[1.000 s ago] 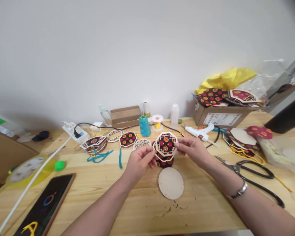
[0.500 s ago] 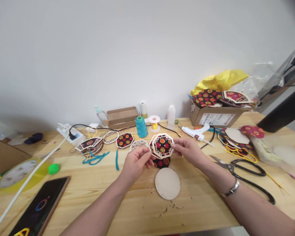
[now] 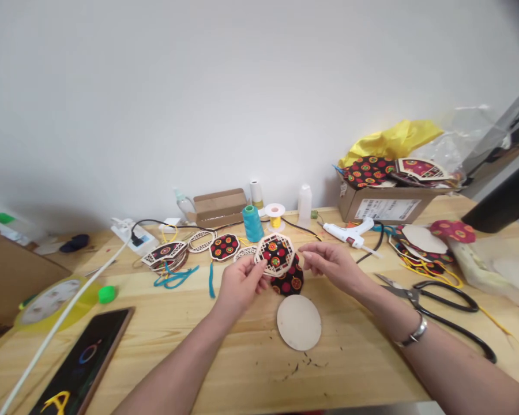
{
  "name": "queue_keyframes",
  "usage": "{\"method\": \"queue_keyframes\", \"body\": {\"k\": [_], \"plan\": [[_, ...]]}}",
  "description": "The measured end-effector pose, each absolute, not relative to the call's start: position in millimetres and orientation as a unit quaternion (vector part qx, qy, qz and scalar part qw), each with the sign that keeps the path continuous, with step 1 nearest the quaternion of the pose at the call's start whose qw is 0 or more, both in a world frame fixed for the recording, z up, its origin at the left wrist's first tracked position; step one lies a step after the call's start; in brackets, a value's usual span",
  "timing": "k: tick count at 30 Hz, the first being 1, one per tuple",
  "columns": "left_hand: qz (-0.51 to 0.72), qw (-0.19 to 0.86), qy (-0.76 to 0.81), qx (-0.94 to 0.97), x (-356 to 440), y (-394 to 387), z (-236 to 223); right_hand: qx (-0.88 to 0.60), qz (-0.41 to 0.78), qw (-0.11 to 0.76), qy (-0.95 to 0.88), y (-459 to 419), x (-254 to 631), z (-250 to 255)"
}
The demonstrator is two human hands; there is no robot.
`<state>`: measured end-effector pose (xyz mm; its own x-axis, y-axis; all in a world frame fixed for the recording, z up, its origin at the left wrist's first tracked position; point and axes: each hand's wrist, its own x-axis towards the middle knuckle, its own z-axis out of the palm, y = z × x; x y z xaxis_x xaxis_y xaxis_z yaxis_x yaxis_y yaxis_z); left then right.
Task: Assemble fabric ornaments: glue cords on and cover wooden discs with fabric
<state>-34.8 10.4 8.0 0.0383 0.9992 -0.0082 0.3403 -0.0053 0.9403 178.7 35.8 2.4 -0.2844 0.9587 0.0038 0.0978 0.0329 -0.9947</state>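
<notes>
My left hand (image 3: 242,283) pinches an octagonal lattice-frame ornament (image 3: 275,253), a pale wooden frame with dark patterned fabric showing through it. My right hand (image 3: 331,266) is just right of the ornament, not touching it, with fingers bent and slightly apart; nothing shows in them. Below the ornament lies a dark patterned fabric piece (image 3: 289,282), partly covered by it. Nearer to me rests a pale round disc (image 3: 299,323). Behind my left hand a lattice frame (image 3: 244,252) is partly hidden, and an octagonal ornament (image 3: 225,246) with a blue tassel lies to its left.
A blue thread cone (image 3: 252,223) and a yellow ribbon spool (image 3: 275,220) stand behind. At right are a glue gun (image 3: 350,233), large scissors (image 3: 415,295) and a cardboard box (image 3: 387,206) of fabric pieces. A phone (image 3: 84,357) and a white cable (image 3: 64,308) lie at left.
My right hand has let go of the ornament and moved slightly away from it. My left hand still holds the ornament, now tilted. The whole view has shifted a little.
</notes>
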Motion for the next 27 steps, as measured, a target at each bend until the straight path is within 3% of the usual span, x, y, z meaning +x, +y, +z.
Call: {"method": "queue_keyframes", "body": {"k": [3, 7, 9, 11, 18, 27], "plan": [[0.385, 0.314, 0.621, 0.606, -58, 15, 36, -0.452, 0.51, 0.414, -0.604, 36, 180, 2], [0.363, 0.095, 0.698, 0.61, -103, 25, 80, -0.447, 0.493, 0.408, -0.625, 35, 181, 3], [0.191, -0.159, 0.734, 0.632, -122, 32, 93, -0.447, 0.489, 0.406, -0.63, 34, 181, 4], [0.034, -0.271, 0.718, 0.641, -136, 39, 97, -0.447, 0.488, 0.404, -0.632, 33, 181, 5], [-0.097, -0.203, 0.639, 0.735, -149, 50, 65, -0.448, 0.495, 0.407, -0.623, 35, 182, 1], [-0.106, -0.148, 0.619, 0.764, -147, 57, 46, -0.454, 0.482, 0.399, -0.635, 37, 182, -2]]}}
